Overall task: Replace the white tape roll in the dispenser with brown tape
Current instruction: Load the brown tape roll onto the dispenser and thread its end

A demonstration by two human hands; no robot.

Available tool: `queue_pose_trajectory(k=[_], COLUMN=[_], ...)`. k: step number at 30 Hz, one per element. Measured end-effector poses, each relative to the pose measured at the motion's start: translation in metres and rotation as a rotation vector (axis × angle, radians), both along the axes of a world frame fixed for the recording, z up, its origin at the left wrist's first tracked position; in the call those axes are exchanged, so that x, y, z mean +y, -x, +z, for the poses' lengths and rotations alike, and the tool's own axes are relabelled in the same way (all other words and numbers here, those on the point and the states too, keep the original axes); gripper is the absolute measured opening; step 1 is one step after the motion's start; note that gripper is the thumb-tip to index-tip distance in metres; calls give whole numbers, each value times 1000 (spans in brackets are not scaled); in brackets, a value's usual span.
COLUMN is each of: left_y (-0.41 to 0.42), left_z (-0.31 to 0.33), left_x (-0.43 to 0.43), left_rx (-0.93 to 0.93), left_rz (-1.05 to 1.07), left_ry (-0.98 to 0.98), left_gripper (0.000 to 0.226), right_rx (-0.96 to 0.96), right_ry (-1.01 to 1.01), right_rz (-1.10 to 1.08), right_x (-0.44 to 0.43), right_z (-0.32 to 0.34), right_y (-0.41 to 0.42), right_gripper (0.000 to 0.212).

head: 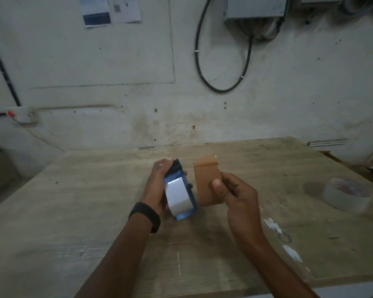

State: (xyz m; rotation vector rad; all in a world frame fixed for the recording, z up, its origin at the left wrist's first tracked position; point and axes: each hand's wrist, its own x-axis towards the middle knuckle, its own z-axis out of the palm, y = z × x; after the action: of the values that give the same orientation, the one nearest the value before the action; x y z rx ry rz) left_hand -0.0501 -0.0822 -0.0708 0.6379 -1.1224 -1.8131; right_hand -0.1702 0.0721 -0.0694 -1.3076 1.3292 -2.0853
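Note:
My left hand grips a blue tape dispenser above the middle of the wooden table. A white tape roll sits inside the dispenser's frame. Right beside it, my right hand holds a brown tape roll upright, thumb pressed on its outer face. The brown roll and the dispenser are close together, almost touching. A black band circles my left wrist.
A clear tape roll lies flat on the table at the right. White scraps and a small ring lie near my right forearm. The stained wall with a looped black cable stands behind the table.

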Motion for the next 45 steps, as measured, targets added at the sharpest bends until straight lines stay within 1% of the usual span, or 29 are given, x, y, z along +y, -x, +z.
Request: queue_pose_trajectory(k=[5, 8, 11, 13, 14, 15, 17, 18, 21, 23, 26, 30, 32, 34, 36, 39, 41, 43, 45], left_y=[1, 1, 4, 6, 6, 7, 8, 9, 10, 11, 13, 11, 9, 8, 6, 3, 0, -4, -7], left_z=[-1, 0, -2, -2, -2, -2, -4, -5, -6, -6, -4, -2, 0, 2, 4, 3, 3, 4, 1], left_x=[-5, -5, -1, 2, 2, 1, 0, 0, 4, 7, 14, 19, 21, 23, 22, 19, 17, 13, 8], left_rx=[-37, -24, -18, 23, 17, -5, -42, -51, -34, -30, -80, -175, -213, -236, -236, -233, -236, -279, -311], left_rz=[31, 62, 81, 116, 143, 179, 238, 257, 281, 314, 370, 400, 396, 382, 367, 307, 195, 74, 7], left_ry=[89, 134, 119, 115, 145, 198, 292, 310, 287, 275, 254, 213, 189, 194, 210, 287, 327, 366, 388], left_gripper=[18, 25, 37, 53, 60, 60, 49, 46, 48, 49, 55, 67, 71, 73, 71, 67, 67, 76, 90], right_rx=[-28, -25, -30, -52, -55, -47, -27, -31, -78, -76, -69, -139, -174, -175, -213, -366, -426, -517, -613], right_ry=[-69, -109, -105, -100, -108, -122, -152, -158, -167, -187, -206, -227, -258, -303, -324, -310, -306, -285, -260], right_rz=[15, 31, 51, 76, 89, 104, 125, 133, 157, 169, 174, 189, 226, 251, 273, 302, 310, 329, 370], right_x=[-9, -14, -16, -16, -16, -17, -17, -16, -16, -16, -16, -16, -15, -15, -16, -17, -15, -11, -8], right_z=[-13, -18, -19, -20, -19, -19, -19, -19, -19, -21, -26, -31, -33, -35, -37, -37, -35, -32, -28], right_y=[-4, -9, -11, -10, -11, -11, -11, -11, -11, -14, -21, -27, -30, -30, -30, -29, -28, -26, -24], right_gripper=[15, 18, 17, 20, 23, 25, 28, 29, 29, 29, 30, 24, 25, 31, 31, 19, 14, 17, 24])
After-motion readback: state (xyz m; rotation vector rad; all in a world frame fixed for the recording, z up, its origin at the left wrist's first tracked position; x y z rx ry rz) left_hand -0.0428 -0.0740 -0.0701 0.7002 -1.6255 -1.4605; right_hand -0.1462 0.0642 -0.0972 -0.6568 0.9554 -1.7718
